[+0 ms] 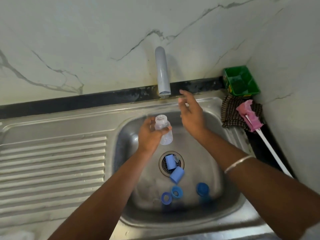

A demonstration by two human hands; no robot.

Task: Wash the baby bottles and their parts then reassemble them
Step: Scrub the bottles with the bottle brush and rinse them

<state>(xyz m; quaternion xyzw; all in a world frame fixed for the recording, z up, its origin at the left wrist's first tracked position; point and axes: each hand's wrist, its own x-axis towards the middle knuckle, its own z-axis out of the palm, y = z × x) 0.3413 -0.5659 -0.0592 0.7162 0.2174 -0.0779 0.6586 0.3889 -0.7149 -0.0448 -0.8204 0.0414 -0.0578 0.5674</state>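
Head view, near to far. Sink basin point(225, 196) holds the loose parts: two blue collar rings point(166, 198) point(176, 192) at about 6 o'clock of the drain point(162, 163), a third blue ring point(202, 188) at 4 o'clock, and two blue caps point(177, 174) point(169, 161) lying on and just beside the drain. A small clear piece sits by the upper cap, too small to identify.

Above the drain, left hand point(149, 134) grips the clear bottle point(163, 131), fingers curled round its middle. Bottle is open-mouthed, neck tilted up toward 11 o'clock, long axis roughly in line with the tap spout point(162, 73), which stands at 12 o'clock from it.

Right hand point(190, 113) is spread, fingers loose, holding nothing, near the spout tip at its 4 o'clock. No water visible.

Judgement: right hand is nearer the tap, so it likely turns water on; the bottle mouth sits just below the outlet.

Far right: green tub point(241, 82), checked cloth point(232, 116), pink-headed brush point(249, 115).
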